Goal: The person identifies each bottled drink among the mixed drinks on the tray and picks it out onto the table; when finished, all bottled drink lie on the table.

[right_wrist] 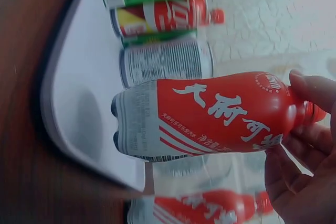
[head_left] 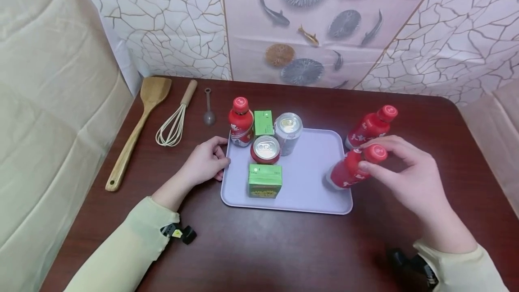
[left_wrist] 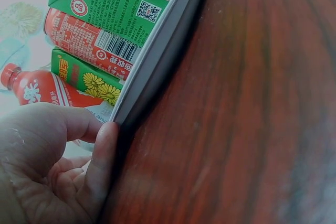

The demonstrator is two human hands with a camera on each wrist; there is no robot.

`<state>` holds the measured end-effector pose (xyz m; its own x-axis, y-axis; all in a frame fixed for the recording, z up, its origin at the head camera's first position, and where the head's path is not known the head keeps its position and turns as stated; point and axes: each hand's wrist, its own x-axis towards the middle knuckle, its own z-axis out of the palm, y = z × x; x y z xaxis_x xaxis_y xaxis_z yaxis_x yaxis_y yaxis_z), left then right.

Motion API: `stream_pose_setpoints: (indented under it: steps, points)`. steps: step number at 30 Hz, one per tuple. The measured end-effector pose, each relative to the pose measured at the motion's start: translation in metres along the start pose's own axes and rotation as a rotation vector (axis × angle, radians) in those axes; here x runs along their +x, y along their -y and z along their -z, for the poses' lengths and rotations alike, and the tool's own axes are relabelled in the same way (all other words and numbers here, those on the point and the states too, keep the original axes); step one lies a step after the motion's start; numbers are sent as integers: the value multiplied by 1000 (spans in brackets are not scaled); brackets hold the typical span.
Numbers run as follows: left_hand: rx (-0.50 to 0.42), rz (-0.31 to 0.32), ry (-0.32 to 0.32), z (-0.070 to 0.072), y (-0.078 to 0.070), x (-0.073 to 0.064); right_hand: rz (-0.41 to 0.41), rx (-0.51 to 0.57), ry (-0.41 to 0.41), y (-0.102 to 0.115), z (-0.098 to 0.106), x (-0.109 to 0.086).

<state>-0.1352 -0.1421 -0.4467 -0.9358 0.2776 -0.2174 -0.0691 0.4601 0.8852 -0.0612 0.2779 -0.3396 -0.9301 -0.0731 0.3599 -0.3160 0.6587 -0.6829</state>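
Observation:
My right hand (head_left: 415, 181) grips a red cola bottle (head_left: 348, 171) by its neck, just below the cap. The bottle leans over the right end of a lilac tray (head_left: 310, 193); in the right wrist view its base appears raised off the tray. At the tray's left edge, my left hand (head_left: 204, 162) holds the rim between thumb and fingers. On the tray stand another red bottle (head_left: 241, 123), two green drink cartons (head_left: 265, 181), a red can (head_left: 265, 149) and a silver-topped pale can (head_left: 288, 132).
A third red bottle (head_left: 370, 127) stands on the dark wooden table (head_left: 284, 251), right of the tray. Left of the tray lie a wooden spatula (head_left: 139, 134), a whisk (head_left: 176, 118) and a small grey spoon (head_left: 208, 114). A patterned cloth (head_left: 162, 26) hangs behind the table.

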Motion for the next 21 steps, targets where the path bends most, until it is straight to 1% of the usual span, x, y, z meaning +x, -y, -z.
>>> stream_pose_setpoints:
  steps: [2,8,13,18,21]
  points:
    - [-6,-1,-3,-1,1,0,-49,-15,-21,-4,5,1]
    - [-12,1,-3,-3,2,-1,-149,-62,-55,-18,21,3]
    - [-20,5,-5,-4,3,-2,-185,-56,-74,-32,27,7]
    - [-19,6,-14,-2,2,-1,-225,-67,-53,-44,24,11]
    - [-14,3,-9,-1,1,0,-232,-75,-43,-48,22,11]
